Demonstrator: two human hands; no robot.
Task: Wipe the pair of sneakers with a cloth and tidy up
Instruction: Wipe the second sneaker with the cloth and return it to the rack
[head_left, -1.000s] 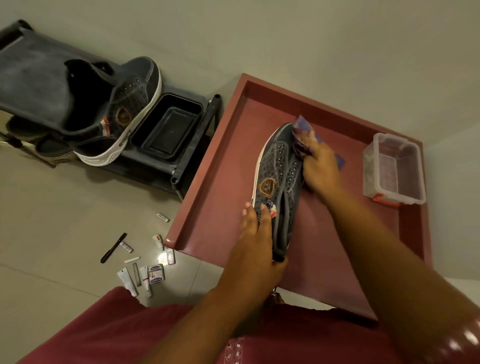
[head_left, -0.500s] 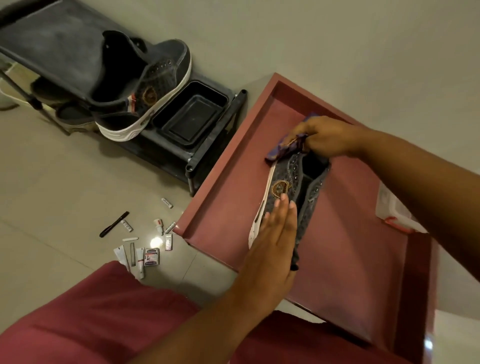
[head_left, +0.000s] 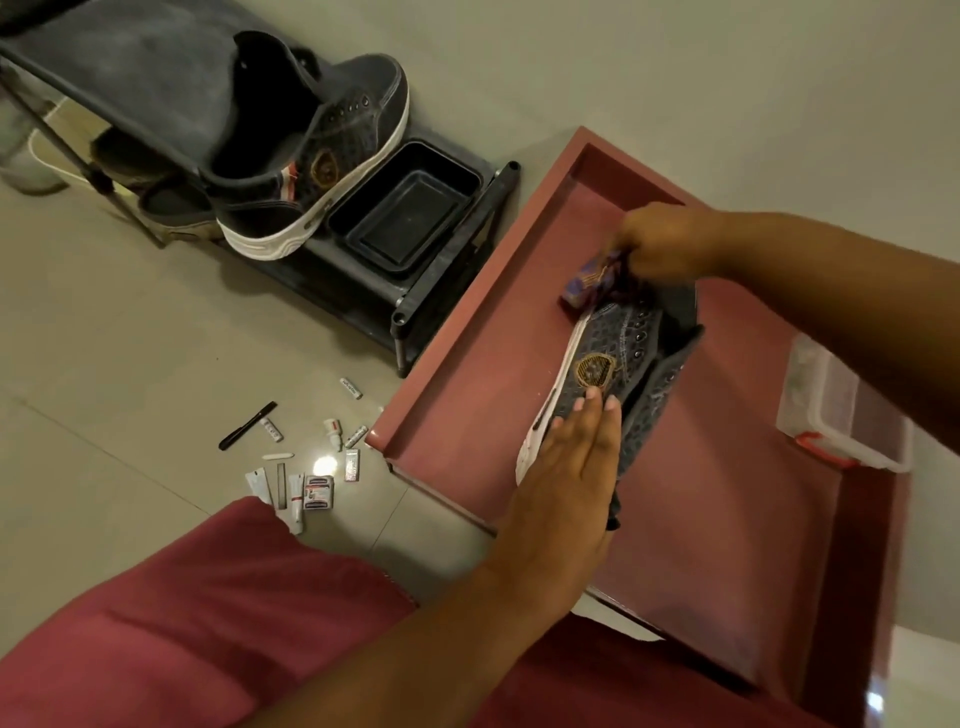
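I saw the sneaker (head_left: 618, 353) lying on its side on the red tray table (head_left: 467, 364); my left hand (head_left: 566, 467) pressed flat on its heel, fingers straight; my right hand (head_left: 670, 244) gripped the cloth (head_left: 587, 280) at the toe; the second sneaker (head_left: 322, 156) sat on the rack (head_left: 447, 291).

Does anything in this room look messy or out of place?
Yes. Small tubes, packets and a black pen lie scattered on the floor tiles beside the red table, as if dropped. The second sneaker sits tilted, toe up, on the black rack rather than flat.
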